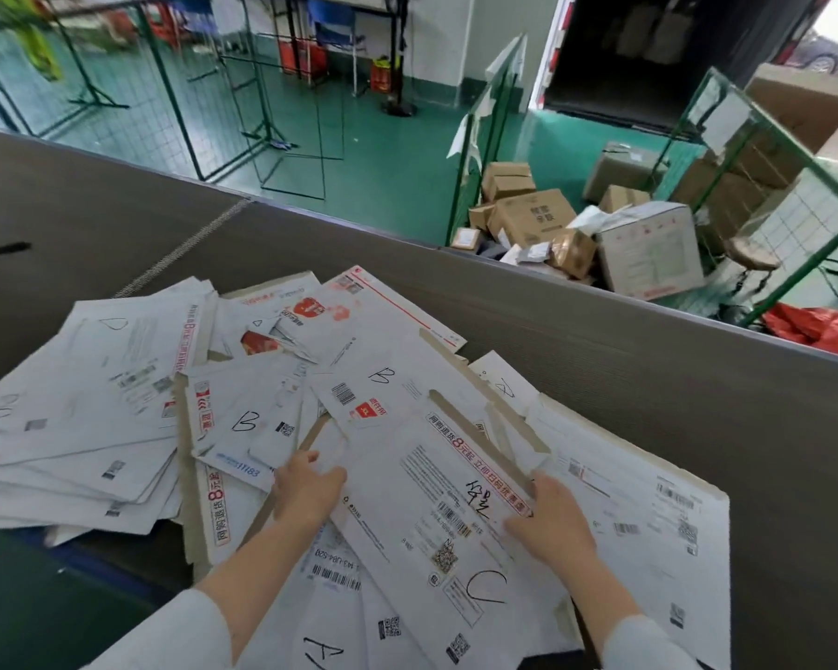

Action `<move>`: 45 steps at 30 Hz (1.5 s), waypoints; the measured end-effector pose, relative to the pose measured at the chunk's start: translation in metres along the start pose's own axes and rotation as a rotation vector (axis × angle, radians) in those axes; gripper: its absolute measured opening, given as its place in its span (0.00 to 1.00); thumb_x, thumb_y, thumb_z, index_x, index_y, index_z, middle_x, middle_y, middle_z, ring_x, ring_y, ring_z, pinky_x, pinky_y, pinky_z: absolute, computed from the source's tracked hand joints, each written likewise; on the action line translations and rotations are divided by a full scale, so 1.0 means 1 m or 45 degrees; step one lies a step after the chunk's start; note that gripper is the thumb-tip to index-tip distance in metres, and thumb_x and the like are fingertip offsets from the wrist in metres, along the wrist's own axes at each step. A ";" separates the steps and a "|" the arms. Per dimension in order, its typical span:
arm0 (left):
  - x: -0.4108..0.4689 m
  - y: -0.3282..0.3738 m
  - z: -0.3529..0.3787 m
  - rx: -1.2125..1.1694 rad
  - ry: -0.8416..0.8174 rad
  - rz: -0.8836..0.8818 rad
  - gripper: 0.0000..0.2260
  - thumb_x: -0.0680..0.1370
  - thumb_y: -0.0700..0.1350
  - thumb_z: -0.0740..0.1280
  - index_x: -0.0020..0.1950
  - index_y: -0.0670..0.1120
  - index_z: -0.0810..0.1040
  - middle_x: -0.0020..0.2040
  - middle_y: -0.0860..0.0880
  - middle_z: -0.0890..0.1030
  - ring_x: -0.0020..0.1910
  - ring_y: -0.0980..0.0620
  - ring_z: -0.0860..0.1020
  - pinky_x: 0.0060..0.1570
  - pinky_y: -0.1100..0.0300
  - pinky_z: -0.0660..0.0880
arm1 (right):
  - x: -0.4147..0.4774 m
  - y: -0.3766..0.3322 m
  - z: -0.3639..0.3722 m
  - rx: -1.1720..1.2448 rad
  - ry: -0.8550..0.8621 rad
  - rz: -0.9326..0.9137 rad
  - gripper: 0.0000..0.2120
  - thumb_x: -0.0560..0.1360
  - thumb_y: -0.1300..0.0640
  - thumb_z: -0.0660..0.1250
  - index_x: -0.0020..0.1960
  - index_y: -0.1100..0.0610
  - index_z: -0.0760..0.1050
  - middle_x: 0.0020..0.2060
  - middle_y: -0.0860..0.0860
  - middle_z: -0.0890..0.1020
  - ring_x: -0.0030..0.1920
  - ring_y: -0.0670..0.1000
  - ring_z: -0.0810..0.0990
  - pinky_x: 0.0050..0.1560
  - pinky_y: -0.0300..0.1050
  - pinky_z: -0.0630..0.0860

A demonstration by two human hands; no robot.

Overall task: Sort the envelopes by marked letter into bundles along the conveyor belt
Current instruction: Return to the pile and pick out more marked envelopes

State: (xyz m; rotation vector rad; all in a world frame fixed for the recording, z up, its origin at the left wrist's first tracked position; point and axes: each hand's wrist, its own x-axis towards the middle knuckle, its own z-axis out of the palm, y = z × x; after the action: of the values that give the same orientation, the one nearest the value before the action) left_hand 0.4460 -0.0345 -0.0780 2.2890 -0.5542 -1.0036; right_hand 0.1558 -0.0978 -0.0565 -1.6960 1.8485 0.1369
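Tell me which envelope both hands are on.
The envelope marked C: left hand at its left edge, right hand on its right side. The B-marked envelopes lie untouched beyond.

Loose envelopes (272, 427) crowd the conveyor belt (649, 403) under and left of my hands. Bare belt lies open to my right and beyond the heap.

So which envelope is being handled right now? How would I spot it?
Start at the messy pile of envelopes on the grey conveyor belt. Between both hands, left and right, lies a long white envelope. Only it bears a big handwritten U near its close end.
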 end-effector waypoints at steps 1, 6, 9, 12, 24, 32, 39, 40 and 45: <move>-0.005 -0.005 0.001 -0.031 -0.025 -0.053 0.29 0.71 0.47 0.71 0.70 0.42 0.70 0.68 0.40 0.70 0.65 0.40 0.71 0.62 0.50 0.70 | 0.005 0.010 0.003 -0.012 0.003 0.037 0.30 0.59 0.42 0.68 0.59 0.49 0.68 0.53 0.46 0.75 0.54 0.50 0.76 0.55 0.48 0.76; -0.023 -0.016 0.017 -0.036 -0.154 -0.149 0.31 0.70 0.48 0.71 0.71 0.42 0.66 0.66 0.41 0.69 0.60 0.42 0.72 0.58 0.52 0.73 | 0.007 0.015 0.004 -0.120 -0.058 0.145 0.36 0.64 0.38 0.73 0.63 0.52 0.63 0.57 0.52 0.71 0.59 0.55 0.73 0.56 0.49 0.75; -0.026 -0.011 0.022 -0.055 -0.182 -0.169 0.39 0.64 0.55 0.70 0.72 0.45 0.64 0.67 0.42 0.69 0.63 0.41 0.71 0.62 0.49 0.71 | 0.012 0.012 -0.001 0.170 -0.196 0.215 0.32 0.66 0.43 0.76 0.59 0.57 0.65 0.49 0.52 0.77 0.47 0.52 0.80 0.47 0.49 0.81; -0.024 -0.009 0.023 -0.101 -0.161 -0.182 0.39 0.66 0.53 0.69 0.75 0.45 0.61 0.70 0.41 0.65 0.66 0.39 0.68 0.65 0.43 0.69 | 0.009 0.017 -0.003 0.313 -0.382 0.160 0.18 0.69 0.53 0.75 0.54 0.58 0.74 0.45 0.53 0.83 0.43 0.51 0.83 0.39 0.43 0.80; 0.004 0.028 0.015 -0.513 -0.142 -0.143 0.31 0.76 0.42 0.68 0.76 0.43 0.60 0.72 0.42 0.65 0.66 0.41 0.70 0.62 0.48 0.72 | 0.040 -0.038 -0.047 0.346 0.054 -0.342 0.08 0.75 0.52 0.71 0.53 0.49 0.75 0.43 0.45 0.81 0.45 0.48 0.81 0.37 0.41 0.73; 0.043 0.051 0.008 -0.106 -0.194 0.095 0.28 0.75 0.44 0.69 0.73 0.43 0.66 0.71 0.45 0.70 0.68 0.46 0.69 0.67 0.56 0.67 | 0.111 -0.069 -0.053 0.105 0.038 -0.267 0.05 0.72 0.49 0.71 0.42 0.47 0.75 0.46 0.50 0.80 0.42 0.50 0.81 0.41 0.46 0.79; 0.069 0.035 0.032 0.805 -0.520 0.191 0.58 0.69 0.67 0.69 0.74 0.49 0.25 0.68 0.41 0.18 0.68 0.39 0.20 0.69 0.42 0.28 | 0.153 -0.078 -0.046 0.062 -0.210 -0.118 0.22 0.65 0.47 0.75 0.54 0.56 0.76 0.48 0.53 0.82 0.49 0.55 0.82 0.52 0.55 0.81; 0.070 0.035 0.035 0.840 -0.530 0.178 0.60 0.67 0.68 0.69 0.73 0.49 0.23 0.66 0.41 0.16 0.66 0.38 0.19 0.68 0.41 0.27 | 0.155 -0.081 -0.048 0.129 -0.211 -0.087 0.23 0.65 0.49 0.77 0.55 0.57 0.75 0.47 0.53 0.81 0.47 0.54 0.82 0.50 0.54 0.81; 0.072 0.036 0.040 0.918 -0.558 0.146 0.64 0.63 0.72 0.69 0.68 0.49 0.18 0.63 0.39 0.15 0.63 0.36 0.17 0.66 0.38 0.26 | 0.159 -0.080 -0.056 0.423 -0.112 0.124 0.42 0.67 0.57 0.77 0.73 0.56 0.57 0.54 0.56 0.77 0.49 0.54 0.79 0.46 0.51 0.76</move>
State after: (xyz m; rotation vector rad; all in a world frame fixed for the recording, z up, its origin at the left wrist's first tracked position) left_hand 0.4559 -0.1159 -0.1140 2.5813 -1.4029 -1.4246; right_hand 0.2125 -0.2753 -0.0645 -1.3526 1.7761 -0.0533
